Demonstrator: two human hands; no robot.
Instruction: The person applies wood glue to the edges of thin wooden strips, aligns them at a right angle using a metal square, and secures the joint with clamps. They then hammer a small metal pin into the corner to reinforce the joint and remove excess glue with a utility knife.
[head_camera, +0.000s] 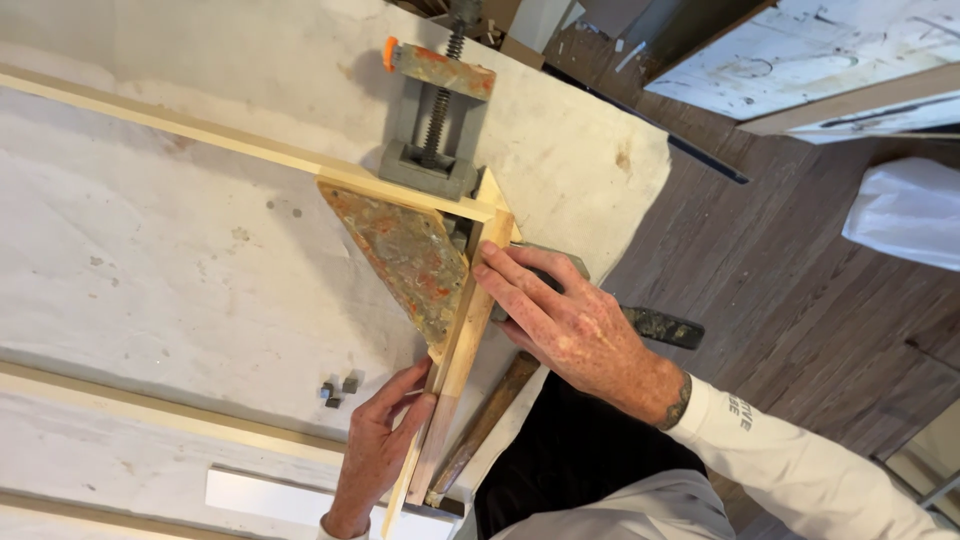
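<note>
White and stained, your desk (150, 250) carries a pale wooden strip (455, 360) set in a rusty grey corner clamp (410, 250), its long side running up from you to the corner. Your left hand (375, 450) pinches its near end with narrow fingers, while your right hand (565, 320) lies flat just beside it, fingers resting on the clamp's handle.

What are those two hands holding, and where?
Both hold the wooden strip in the corner clamp: left hand near its lower end, right hand pressing its upper part.

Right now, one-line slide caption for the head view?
Right hand and left hand press a pale wooden strip into a paint-stained metal corner clamp on a white worktable.
</note>
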